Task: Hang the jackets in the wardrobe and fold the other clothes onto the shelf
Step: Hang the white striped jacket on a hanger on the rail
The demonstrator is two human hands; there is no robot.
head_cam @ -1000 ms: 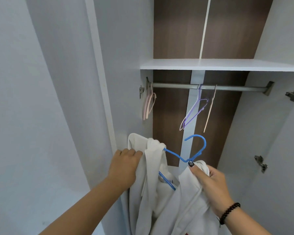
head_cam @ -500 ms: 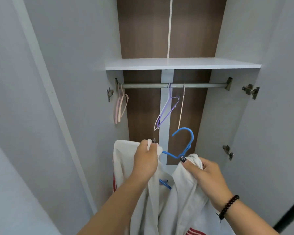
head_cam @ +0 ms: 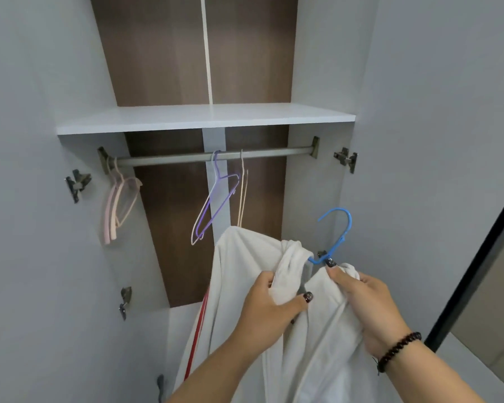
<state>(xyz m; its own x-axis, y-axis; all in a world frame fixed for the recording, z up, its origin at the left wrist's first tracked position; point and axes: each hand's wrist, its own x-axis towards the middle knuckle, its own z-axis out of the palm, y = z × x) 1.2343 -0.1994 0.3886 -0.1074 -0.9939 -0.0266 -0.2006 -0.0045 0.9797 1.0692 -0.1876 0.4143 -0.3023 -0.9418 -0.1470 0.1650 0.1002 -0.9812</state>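
A white jacket (head_cam: 245, 271) with red stripes on its left side hangs on a blue hanger (head_cam: 339, 234) below the wardrobe rail (head_cam: 274, 154). My left hand (head_cam: 269, 305) grips the bunched collar fabric on the left. My right hand (head_cam: 364, 303) pinches the right shoulder fabric at the neck of the blue hanger. The hanger's hook points up and stands free, well under the rail and to the right. Most of the hanger is hidden inside the jacket.
The rail carries pink hangers (head_cam: 117, 205) at the far left, a purple hanger (head_cam: 216, 199) and a cream hanger (head_cam: 242, 193) in the middle. A white shelf (head_cam: 204, 117) lies above the rail. Open doors with hinges (head_cam: 345, 159) flank both sides.
The jacket and blue hanger have shifted right and the view has moved closer to the wardrobe. My left hand moved from the jacket's left shoulder to the collar near the hanger's neck.
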